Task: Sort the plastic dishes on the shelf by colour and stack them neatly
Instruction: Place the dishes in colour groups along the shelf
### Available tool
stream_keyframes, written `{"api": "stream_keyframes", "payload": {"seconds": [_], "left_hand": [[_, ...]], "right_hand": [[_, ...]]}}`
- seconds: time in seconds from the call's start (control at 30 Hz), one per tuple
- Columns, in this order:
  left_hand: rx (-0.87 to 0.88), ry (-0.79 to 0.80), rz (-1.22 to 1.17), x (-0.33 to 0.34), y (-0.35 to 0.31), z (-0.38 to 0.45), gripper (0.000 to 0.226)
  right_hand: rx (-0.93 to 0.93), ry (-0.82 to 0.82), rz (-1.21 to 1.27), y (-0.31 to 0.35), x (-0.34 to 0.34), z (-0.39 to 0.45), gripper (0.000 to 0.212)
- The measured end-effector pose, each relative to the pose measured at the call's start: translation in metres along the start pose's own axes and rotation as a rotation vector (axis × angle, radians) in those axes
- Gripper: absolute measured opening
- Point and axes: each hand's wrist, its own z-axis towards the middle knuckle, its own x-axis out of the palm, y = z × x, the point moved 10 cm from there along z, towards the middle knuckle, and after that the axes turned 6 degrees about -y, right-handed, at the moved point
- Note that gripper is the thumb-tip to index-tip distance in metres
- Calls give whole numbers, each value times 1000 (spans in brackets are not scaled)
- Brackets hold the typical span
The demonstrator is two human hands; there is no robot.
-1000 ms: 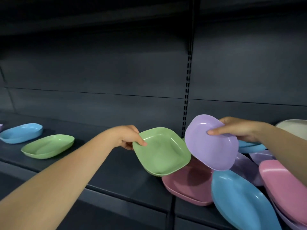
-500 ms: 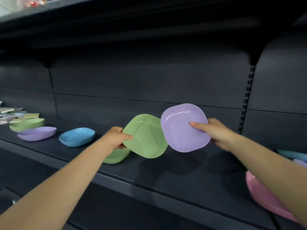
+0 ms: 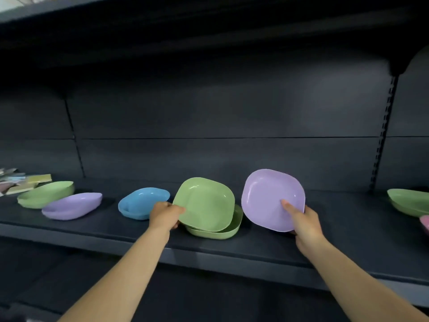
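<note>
Over the last second the view has swung left along the shelf (image 3: 267,254), away from the jumbled pile of dishes and toward the sorted row, and both hands have carried their dishes with it. The green dish (image 3: 205,203), which a moment ago hung in the air, now sits tilted over a second green dish (image 3: 233,226) lying on the shelf, its lower edge at or in that dish's rim, so the green stack looks about to gain a piece. The left hand (image 3: 166,214) grips the tilted dish at its left edge, thumb over the rim and fingers curled beneath, arm stretched forward from the lower left. The right hand (image 3: 304,220) pinches the purple dish (image 3: 270,198) at its lower right edge, thumb pressed on the inner face, and holds it nearly upright, hollow toward the camera, above the shelf just right of the green pair. Judging by colour, it belongs with the purple dish on the left (image 3: 72,205), which lies well apart, beyond the blue dish (image 3: 142,202) and beside another green dish at far left (image 3: 45,194). More dishes, green (image 3: 409,201) and pink (image 3: 425,223), wait at the right edge
</note>
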Motion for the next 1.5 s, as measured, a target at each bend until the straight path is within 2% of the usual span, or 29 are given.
{"api": "stream_keyframes", "payload": {"seconds": [0.2,0.37,0.5,0.67,0.87,1.0,1.17,1.27,1.37,1.5], "left_hand": [[-2,150,58,26,14,3,10],[58,204,285,37,19,4,21],[64,252,359,44,22,4,27],[83,231,369,44,23,6,25],[99,61,401,37,20,-3,27],[140,37,472,36,14,-14,24],[108,97,356,36,11,-15,35],[70,108,159,32,10,-14,45],[65,118,-40,22,4,-14,44],[125,154,-157,3,-12,-7,38]], "right_hand": [[-33,-48,-6,1,-4,1,31],[-47,-62,21,4,-5,1,30],[-47,-63,29,3,-4,2,31],[-58,-35,10,3,-2,2,30],[-58,-22,-1,3,0,4,29],[-55,7,4,3,2,3,27],[-102,-62,-41,7,-2,0,21],[-188,-93,-129,18,2,-5,13],[-264,-71,-243,28,23,-15,18],[-369,-19,-346,47,76,-38,19]]}}
